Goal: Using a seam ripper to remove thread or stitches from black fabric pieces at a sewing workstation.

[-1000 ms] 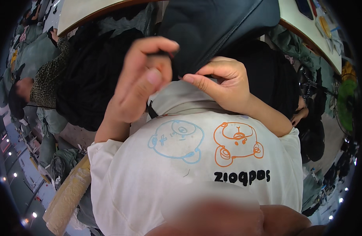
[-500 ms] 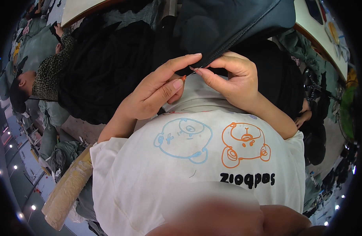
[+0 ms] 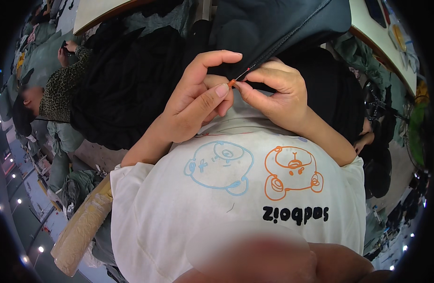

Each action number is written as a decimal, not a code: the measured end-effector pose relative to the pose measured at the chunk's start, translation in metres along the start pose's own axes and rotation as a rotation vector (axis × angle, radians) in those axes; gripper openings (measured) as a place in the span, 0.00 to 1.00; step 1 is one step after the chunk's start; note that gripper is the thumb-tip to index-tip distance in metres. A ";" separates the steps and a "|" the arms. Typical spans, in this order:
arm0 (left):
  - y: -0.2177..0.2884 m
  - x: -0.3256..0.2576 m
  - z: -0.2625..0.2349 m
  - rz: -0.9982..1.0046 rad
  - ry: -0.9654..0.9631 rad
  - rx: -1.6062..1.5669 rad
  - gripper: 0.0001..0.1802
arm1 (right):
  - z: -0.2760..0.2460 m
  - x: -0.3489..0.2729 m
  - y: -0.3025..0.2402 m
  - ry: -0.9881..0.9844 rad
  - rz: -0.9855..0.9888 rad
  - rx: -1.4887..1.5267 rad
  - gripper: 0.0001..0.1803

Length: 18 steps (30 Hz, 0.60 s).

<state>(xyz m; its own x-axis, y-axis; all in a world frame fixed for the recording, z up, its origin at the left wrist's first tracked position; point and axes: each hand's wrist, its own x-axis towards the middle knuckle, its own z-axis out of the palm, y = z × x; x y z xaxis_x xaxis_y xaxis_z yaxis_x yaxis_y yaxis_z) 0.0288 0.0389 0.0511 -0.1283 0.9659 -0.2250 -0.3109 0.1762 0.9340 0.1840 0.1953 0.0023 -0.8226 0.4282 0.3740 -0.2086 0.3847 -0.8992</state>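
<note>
Between the thumb and fingers of my left hand [image 3: 191,104] is the orange handle of a small seam ripper [image 3: 232,83]. Its thin metal shaft points up and right, and a tiny red tip shows beside the fabric edge. The left index finger sticks out above it. My right hand [image 3: 285,96] is closed in a pinch on the lower end of a dark grey garment [image 3: 273,30], close to the seam ripper. A raised seam runs diagonally along that cloth up to the right. What lies exactly between the right fingertips is hidden.
Heaped black cloth [image 3: 127,80] lies to the left. Pale table edges [image 3: 101,14] show at the upper left and upper right. A co-worker in a leopard-print top [image 3: 61,92] sits at far left. A plastic-wrapped roll [image 3: 82,226] leans at lower left, and a green fan [image 3: 417,134] stands right.
My left hand has moved right and slightly up, bringing the seam ripper's handle next to my right fingertips. Its red tip now shows by the seam. The co-worker's hands have shifted.
</note>
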 end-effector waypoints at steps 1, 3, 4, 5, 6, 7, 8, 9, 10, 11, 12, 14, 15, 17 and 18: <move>0.001 0.002 0.001 0.014 0.001 0.016 0.24 | -0.001 0.000 0.002 0.002 -0.013 -0.008 0.08; 0.003 0.004 0.005 0.019 0.015 0.055 0.25 | -0.003 0.000 0.002 0.000 -0.024 -0.031 0.08; 0.005 0.005 0.006 0.023 0.021 0.075 0.25 | -0.004 0.000 0.001 -0.003 -0.022 -0.048 0.08; 0.007 0.006 0.007 0.021 0.025 0.094 0.25 | -0.004 -0.001 0.000 -0.007 -0.020 -0.065 0.08; 0.010 0.006 0.009 0.019 0.029 0.114 0.25 | -0.004 -0.001 0.000 -0.012 -0.027 -0.077 0.08; 0.013 0.006 0.011 0.016 0.032 0.133 0.25 | -0.004 -0.002 -0.001 -0.016 -0.033 -0.089 0.09; 0.015 0.006 0.012 0.023 0.027 0.142 0.25 | -0.003 -0.002 -0.002 -0.019 -0.040 -0.100 0.09; 0.017 0.005 0.012 0.030 0.021 0.151 0.25 | -0.002 -0.003 -0.003 -0.021 -0.048 -0.109 0.08; 0.019 0.005 0.013 0.038 0.015 0.160 0.25 | -0.002 -0.004 -0.004 -0.022 -0.057 -0.119 0.08; 0.018 0.005 0.013 0.063 0.013 0.174 0.25 | -0.001 -0.004 -0.005 -0.022 -0.065 -0.128 0.08; 0.015 0.007 0.014 0.089 0.010 0.188 0.25 | -0.001 -0.004 -0.006 -0.028 -0.068 -0.135 0.08; 0.017 0.011 0.018 0.098 0.014 0.195 0.25 | -0.004 -0.004 -0.006 -0.042 -0.073 -0.149 0.07; 0.022 0.013 0.021 0.080 0.019 0.191 0.24 | -0.006 -0.005 -0.005 -0.062 -0.066 -0.155 0.06; 0.028 0.018 0.026 0.059 0.029 0.179 0.24 | -0.010 -0.006 -0.004 -0.101 -0.055 -0.168 0.05; 0.029 0.021 0.028 0.055 0.034 0.172 0.23 | -0.012 -0.006 -0.004 -0.104 -0.061 -0.170 0.06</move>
<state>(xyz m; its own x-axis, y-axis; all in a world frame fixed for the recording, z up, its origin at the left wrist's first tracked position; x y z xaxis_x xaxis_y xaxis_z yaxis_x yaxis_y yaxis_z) 0.0439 0.0696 0.0811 -0.1737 0.9684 -0.1789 -0.1377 0.1560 0.9781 0.1956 0.2007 0.0066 -0.8632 0.3167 0.3933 -0.1745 0.5437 -0.8209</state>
